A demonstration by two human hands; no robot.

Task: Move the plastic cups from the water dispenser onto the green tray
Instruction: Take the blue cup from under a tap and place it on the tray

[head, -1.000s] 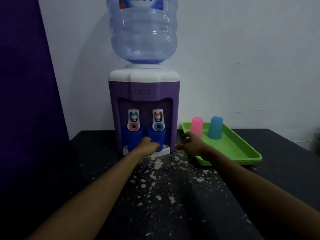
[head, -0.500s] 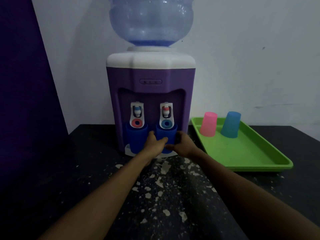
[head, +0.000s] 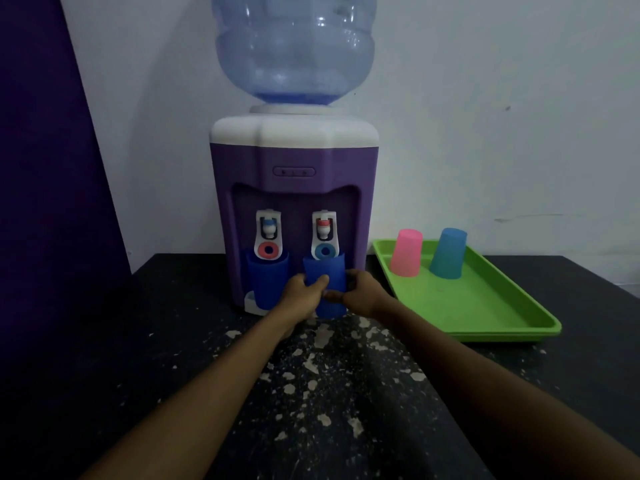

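A purple water dispenser (head: 294,161) with a white top stands at the back of the black table. Two dark blue plastic cups sit under its taps: the left cup (head: 265,280) stands alone, and the right cup (head: 325,271) is gripped from both sides. My left hand (head: 301,292) wraps its left side and my right hand (head: 360,294) its right side, fingers meeting in front. The cup's base looks slightly out from the drip tray. The green tray (head: 491,306) lies to the right, carrying an upturned pink cup (head: 406,252) and an upturned light blue cup (head: 447,253).
A large clear water bottle (head: 294,46) tops the dispenser. The black tabletop (head: 329,393) is speckled with pale chipped patches. A purple panel (head: 45,168) stands at the left and a white wall is behind.
Both hands have closed in on the right blue cup, the right hand coming over from near the tray. The view has moved closer to the dispenser.
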